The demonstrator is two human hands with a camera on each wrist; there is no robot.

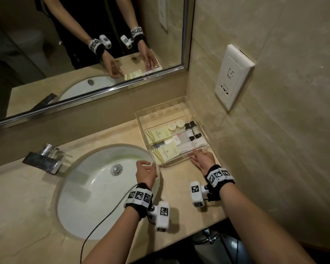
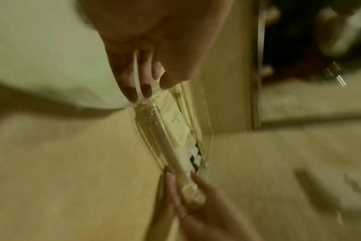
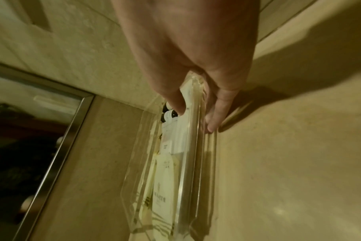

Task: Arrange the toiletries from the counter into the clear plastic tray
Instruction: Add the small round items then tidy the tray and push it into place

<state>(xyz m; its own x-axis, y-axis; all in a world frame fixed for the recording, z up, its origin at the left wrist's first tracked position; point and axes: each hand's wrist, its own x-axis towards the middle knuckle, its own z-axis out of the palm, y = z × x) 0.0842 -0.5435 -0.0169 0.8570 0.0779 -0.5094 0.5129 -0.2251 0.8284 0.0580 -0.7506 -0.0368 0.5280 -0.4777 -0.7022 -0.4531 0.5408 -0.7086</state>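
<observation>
The clear plastic tray (image 1: 175, 159) sits on the counter in the corner, right of the basin. Inside it lie pale yellow packets (image 1: 165, 153), white sachets (image 1: 187, 143), round white soaps (image 1: 176, 125) and two small dark-capped bottles (image 1: 192, 130). My left hand (image 1: 154, 166) pinches the tray's near-left corner (image 2: 142, 104), thumb above and fingers outside. My right hand (image 1: 195, 156) pinches the near wall towards its right end, thumb inside by the bottles (image 3: 167, 115) and fingers (image 3: 214, 120) outside on the counter. The wrist views are blurred.
A white basin (image 1: 71, 212) lies just left of the tray, with a chrome tap (image 1: 44, 159) behind it. The mirror (image 1: 84, 54) runs along the back. A tiled wall with a socket plate (image 1: 232, 77) stands close on the right. The counter's front edge (image 1: 179, 239) is near.
</observation>
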